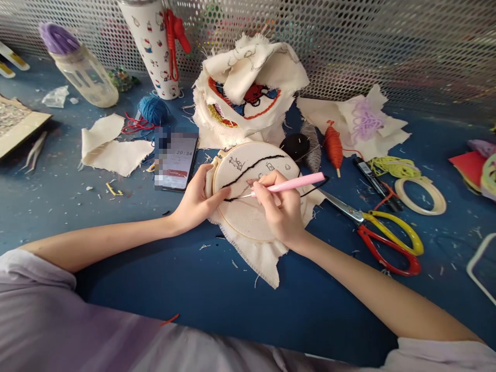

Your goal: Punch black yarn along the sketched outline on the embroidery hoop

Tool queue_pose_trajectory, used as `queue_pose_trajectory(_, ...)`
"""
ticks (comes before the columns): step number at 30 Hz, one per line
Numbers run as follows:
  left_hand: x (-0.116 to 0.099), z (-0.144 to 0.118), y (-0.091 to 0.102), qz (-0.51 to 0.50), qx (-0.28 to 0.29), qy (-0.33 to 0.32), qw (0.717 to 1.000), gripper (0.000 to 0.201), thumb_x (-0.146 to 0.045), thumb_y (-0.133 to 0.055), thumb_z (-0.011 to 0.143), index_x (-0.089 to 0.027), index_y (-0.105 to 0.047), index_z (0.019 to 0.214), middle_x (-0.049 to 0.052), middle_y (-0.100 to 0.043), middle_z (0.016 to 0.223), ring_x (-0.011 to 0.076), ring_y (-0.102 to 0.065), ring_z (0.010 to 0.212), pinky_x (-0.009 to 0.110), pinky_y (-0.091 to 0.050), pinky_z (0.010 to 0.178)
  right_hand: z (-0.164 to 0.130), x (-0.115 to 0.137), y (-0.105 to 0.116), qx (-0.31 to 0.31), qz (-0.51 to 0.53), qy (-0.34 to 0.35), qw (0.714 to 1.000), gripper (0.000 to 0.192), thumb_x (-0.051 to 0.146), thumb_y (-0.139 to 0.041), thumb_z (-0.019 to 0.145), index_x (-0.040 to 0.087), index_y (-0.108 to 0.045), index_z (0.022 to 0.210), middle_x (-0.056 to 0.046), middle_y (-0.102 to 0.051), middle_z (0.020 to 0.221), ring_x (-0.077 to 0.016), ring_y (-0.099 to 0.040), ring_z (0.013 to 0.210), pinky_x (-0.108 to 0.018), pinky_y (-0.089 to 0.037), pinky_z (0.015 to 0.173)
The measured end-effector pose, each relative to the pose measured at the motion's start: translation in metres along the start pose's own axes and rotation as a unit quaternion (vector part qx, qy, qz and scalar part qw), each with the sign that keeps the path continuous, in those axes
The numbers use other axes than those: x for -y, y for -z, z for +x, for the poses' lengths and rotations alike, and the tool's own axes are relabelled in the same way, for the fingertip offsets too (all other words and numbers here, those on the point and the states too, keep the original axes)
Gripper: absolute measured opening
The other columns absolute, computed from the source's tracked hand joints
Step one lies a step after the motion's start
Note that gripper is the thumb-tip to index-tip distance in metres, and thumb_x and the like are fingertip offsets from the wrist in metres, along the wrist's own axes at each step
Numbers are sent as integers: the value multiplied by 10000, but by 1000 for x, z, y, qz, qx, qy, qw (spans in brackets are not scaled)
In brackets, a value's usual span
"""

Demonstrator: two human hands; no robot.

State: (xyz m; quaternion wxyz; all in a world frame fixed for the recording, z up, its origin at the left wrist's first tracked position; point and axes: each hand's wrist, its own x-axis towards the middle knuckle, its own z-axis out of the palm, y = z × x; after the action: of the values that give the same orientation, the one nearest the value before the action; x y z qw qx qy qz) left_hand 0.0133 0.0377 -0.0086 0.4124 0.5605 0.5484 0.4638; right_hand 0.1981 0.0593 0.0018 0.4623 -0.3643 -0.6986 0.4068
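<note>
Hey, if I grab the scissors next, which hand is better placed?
Likely your right hand: it is nearer the scissors, which lie on its side, though it holds the pink-handled tool. Your left hand grips the hoop farther away.

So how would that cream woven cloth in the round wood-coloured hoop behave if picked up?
The cream woven cloth would probably stay fairly stiff where the round wood-coloured hoop stretches it flat. Its frayed corner outside the hoop would likely flop. Looking thin, it should feel light.
</note>
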Motion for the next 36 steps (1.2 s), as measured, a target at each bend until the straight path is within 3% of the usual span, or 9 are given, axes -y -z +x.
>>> queue_pose_trajectory(3,-1,-1,1,5,-6,-20,1000,346,-317,-673,792,-202,-471,1049,12,-579,895,174,-559,799,348,-507,737,-2,1,-3,36,-69,75,994,161,204,-517,920,239,-446,780,40,-424,670,-129,-464,618,-360,-466,718)
queue_pose_trajectory(6,-2,-1,1,25,-20,-49,998,349,-307,-686,783,-210,-469,1039,4,-563,879,169,-546,794,345,-508,746,-3,1,-8,78,-158,177,968,160,131,-547,880,241,-447,819,17,-487,723,-152,-501,691,-405,-466,794)
queue_pose_trajectory(8,-2,-2,2,30,-24,-61,997,347,-300,-687,784,-213,-468,1038,4,-560,889,169,-542,809,342,-506,764,-3,1,-10,90,-188,203,957,170,115,-556,871,239,-453,817,10,-512,727,-161,-512,714,-418,-462,815)
queue_pose_trajectory(11,-2,-2,1,20,-16,-51,998,336,-305,-668,799,-212,-459,1046,3,-559,888,166,-541,806,335,-503,756,-2,2,-8,86,-137,130,978,139,159,-544,896,238,-469,810,14,-499,719,-154,-514,698,-397,-474,778)
queue_pose_trajectory(14,-1,-2,1,11,-10,-34,999,344,-307,-660,799,-211,-455,1057,5,-565,901,168,-548,808,333,-501,747,-1,1,-4,41,-39,52,997,146,227,-520,924,240,-488,782,27,-470,684,-143,-507,661,-394,-496,789)
queue_pose_trajectory(19,2,-1,0,7,-9,-17,1000,367,-317,-671,788,-209,-462,1069,15,-577,928,178,-560,826,342,-499,741,0,-2,-1,-16,32,25,999,175,277,-518,924,242,-504,753,27,-449,662,-150,-503,658,-426,-518,839)
queue_pose_trajectory(24,1,-1,1,-7,-4,-13,1000,356,-316,-669,793,-204,-471,1067,17,-577,930,177,-558,832,335,-499,744,-1,0,-2,-2,-3,53,999,154,212,-496,925,241,-477,775,30,-427,691,-139,-488,658,-423,-508,853)
queue_pose_trajectory(29,-1,-1,0,-13,-4,-15,1000,338,-307,-668,795,-204,-468,1046,3,-555,894,160,-541,798,318,-490,719,-4,2,-3,79,-112,122,983,146,143,-514,897,242,-431,830,19,-453,746,-150,-491,699,-398,-475,778)
queue_pose_trajectory(36,-5,-2,-1,-9,-14,-28,999,306,-277,-672,792,-211,-455,997,-6,-534,857,159,-530,797,335,-496,749,1,1,-7,96,-186,146,967,159,164,-572,890,231,-468,790,7,-537,721,-162,-520,719,-374,-423,731)
